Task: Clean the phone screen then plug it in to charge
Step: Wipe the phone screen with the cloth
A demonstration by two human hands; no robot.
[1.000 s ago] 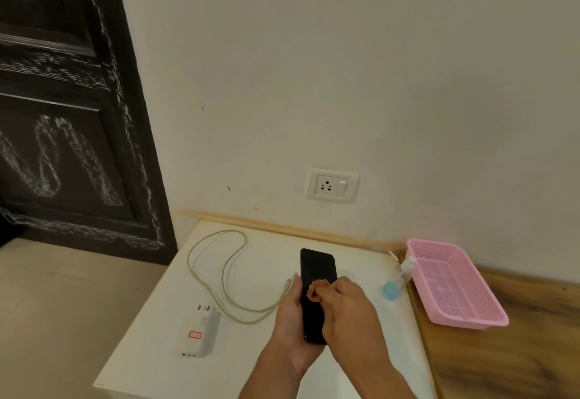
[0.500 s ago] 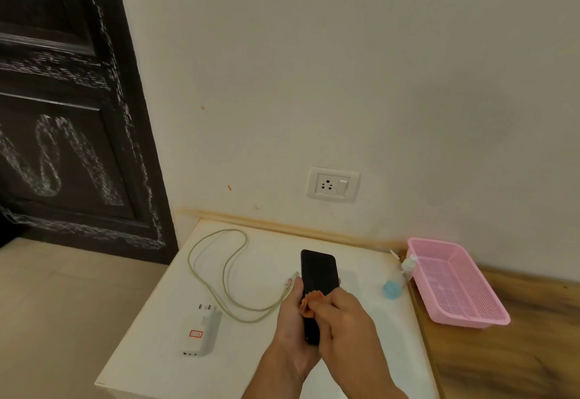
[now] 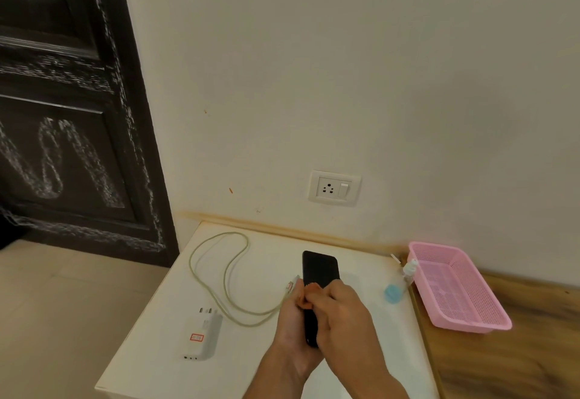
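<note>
A black phone [image 3: 320, 270] is held screen up above the white table [image 3: 150, 345]. My left hand [image 3: 290, 326] grips its lower half from underneath and the left side. My right hand [image 3: 342, 314] presses a small orange cloth [image 3: 309, 296] onto the middle of the screen, fingers curled round the cloth. A white charger adapter [image 3: 201, 337] lies on the table to the left, its pale cable [image 3: 219, 273] looping back to a plug end near my left thumb. A wall socket with a switch [image 3: 334, 188] sits above the table.
A small spray bottle with blue liquid [image 3: 397, 287] lies at the table's right edge. Beside it a pink plastic basket [image 3: 461, 288] sits on a wooden surface. A dark door [image 3: 62, 116] stands at the left.
My right hand with the cloth has slid down the screen toward me and slightly left. The phone and my left hand have barely moved.
</note>
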